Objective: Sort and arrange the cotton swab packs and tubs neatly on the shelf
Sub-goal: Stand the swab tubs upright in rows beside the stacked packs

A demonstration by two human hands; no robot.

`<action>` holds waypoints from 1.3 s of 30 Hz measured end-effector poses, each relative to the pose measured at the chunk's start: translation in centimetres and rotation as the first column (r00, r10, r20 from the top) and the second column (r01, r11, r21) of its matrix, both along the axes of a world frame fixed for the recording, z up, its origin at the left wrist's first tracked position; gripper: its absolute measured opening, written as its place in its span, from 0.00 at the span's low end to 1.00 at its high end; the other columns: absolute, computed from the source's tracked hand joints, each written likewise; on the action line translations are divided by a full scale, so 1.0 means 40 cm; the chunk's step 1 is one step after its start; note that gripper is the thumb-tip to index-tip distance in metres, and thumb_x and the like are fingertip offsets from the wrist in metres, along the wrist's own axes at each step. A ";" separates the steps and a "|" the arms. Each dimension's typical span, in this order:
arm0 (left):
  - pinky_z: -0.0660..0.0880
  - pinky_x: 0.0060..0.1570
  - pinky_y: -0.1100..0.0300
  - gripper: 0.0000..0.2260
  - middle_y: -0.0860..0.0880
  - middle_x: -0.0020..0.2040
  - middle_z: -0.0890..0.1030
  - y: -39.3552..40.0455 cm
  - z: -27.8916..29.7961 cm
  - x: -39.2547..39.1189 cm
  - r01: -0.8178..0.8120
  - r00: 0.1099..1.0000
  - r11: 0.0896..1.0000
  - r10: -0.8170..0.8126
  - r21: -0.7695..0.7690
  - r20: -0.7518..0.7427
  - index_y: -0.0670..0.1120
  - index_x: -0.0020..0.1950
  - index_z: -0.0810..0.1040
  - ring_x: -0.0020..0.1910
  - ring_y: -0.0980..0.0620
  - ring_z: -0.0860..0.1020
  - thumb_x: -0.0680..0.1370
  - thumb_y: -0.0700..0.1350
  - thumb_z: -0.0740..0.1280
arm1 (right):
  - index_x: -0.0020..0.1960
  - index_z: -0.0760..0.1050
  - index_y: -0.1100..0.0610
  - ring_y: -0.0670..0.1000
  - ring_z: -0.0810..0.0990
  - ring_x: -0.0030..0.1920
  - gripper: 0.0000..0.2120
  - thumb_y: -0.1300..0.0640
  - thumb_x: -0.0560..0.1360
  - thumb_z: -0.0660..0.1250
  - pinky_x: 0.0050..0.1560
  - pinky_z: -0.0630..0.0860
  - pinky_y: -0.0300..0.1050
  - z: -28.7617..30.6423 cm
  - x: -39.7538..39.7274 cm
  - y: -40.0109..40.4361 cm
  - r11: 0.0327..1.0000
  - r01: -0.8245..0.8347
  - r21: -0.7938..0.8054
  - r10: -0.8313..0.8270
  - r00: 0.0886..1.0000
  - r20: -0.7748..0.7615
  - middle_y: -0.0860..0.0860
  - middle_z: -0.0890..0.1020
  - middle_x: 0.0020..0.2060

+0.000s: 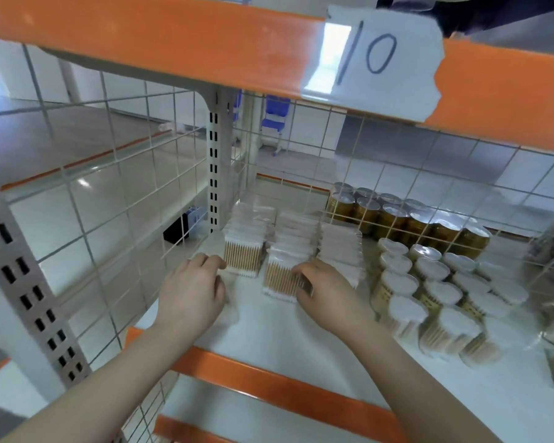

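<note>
Both hands reach onto the white shelf [301, 340]. My right hand [325, 292] grips the middle row of flat clear swab packs [283, 278]; that row runs straight back. My left hand [191, 292], fingers curled, touches the left row [243, 251].

I have one view only: my head camera sits close above the white shelf [301, 353], facing forward and down through the rack, orange front edge [269, 388] near, wire grid [381, 193] far.
</note>
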State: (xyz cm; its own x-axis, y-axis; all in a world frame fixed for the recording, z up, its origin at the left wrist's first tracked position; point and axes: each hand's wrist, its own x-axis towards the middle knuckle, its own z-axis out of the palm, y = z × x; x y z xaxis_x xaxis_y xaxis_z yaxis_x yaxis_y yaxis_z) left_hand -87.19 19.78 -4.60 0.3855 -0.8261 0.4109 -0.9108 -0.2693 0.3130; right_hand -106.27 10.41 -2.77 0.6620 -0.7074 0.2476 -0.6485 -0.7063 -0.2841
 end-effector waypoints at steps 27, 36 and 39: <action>0.71 0.50 0.58 0.19 0.51 0.63 0.71 0.127 -0.054 0.073 -0.089 0.982 0.935 0.140 0.343 -0.128 0.52 0.68 0.65 0.61 0.50 0.71 0.77 0.46 0.58 | 0.61 0.69 0.60 0.55 0.77 0.53 0.28 0.39 0.73 0.62 0.47 0.72 0.45 -0.076 0.239 0.111 0.948 0.066 0.312 -0.043 0.996 -0.081 0.55 0.78 0.53; 0.72 0.50 0.58 0.20 0.51 0.63 0.70 0.109 -0.049 0.048 -0.084 0.980 0.953 0.131 0.290 -0.147 0.52 0.69 0.64 0.62 0.50 0.71 0.77 0.47 0.58 | 0.58 0.71 0.60 0.55 0.77 0.51 0.24 0.43 0.71 0.65 0.44 0.70 0.44 -0.062 0.213 0.105 0.908 0.132 0.397 -0.083 0.987 -0.137 0.55 0.78 0.52; 0.72 0.53 0.57 0.20 0.51 0.64 0.70 0.101 -0.047 0.031 -0.083 0.983 0.962 0.121 0.261 -0.134 0.52 0.70 0.63 0.63 0.50 0.70 0.77 0.47 0.58 | 0.58 0.71 0.60 0.54 0.76 0.50 0.24 0.44 0.69 0.66 0.40 0.68 0.42 -0.055 0.184 0.096 0.923 0.159 0.350 -0.119 0.984 -0.132 0.55 0.77 0.51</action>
